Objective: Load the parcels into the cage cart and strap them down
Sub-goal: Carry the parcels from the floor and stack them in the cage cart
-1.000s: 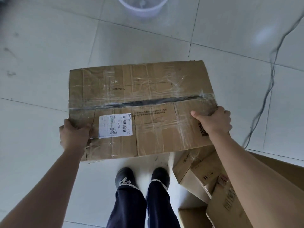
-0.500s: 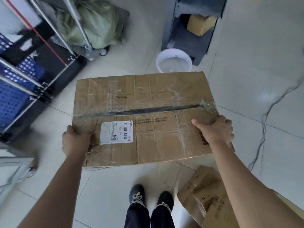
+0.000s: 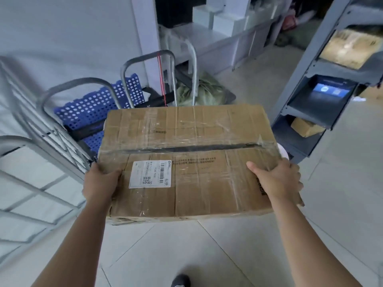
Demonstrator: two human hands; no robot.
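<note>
I am holding 1 large brown cardboard parcel, wrapped in clear tape and bearing a white shipping label [image 3: 186, 160], up in front of me with my 2 hands. My left hand [image 3: 99, 183] grips its near left corner, thumb on top and fingers wrapped round the edge. My right hand [image 3: 277, 181] grips the near right corner the same way. The parcel hangs above the pale tiled floor [image 3: 207, 255] and touches nothing but my hands.

Beyond the parcel and to its left stands the cage cart, with grey metal tube rails and a blue perforated plastic deck [image 3: 97, 106]. The part of the deck that shows past the parcel carries no parcel, so I judge loading is near its start: this parcel is lifted and close to the cart, but not yet set in.

A thin red cord [image 3: 161, 79] runs down a grey hoop beyond the parcel. It may be the strap, and it binds nothing yet.

To the right of the parcel, small brown boxes [image 3: 306, 127] sit on a grey metal shelving unit [image 3: 310, 65]. Whether they are also mine to load, I cannot tell.

What is left: set this parcel in, load any others, then strap them all down.
</note>
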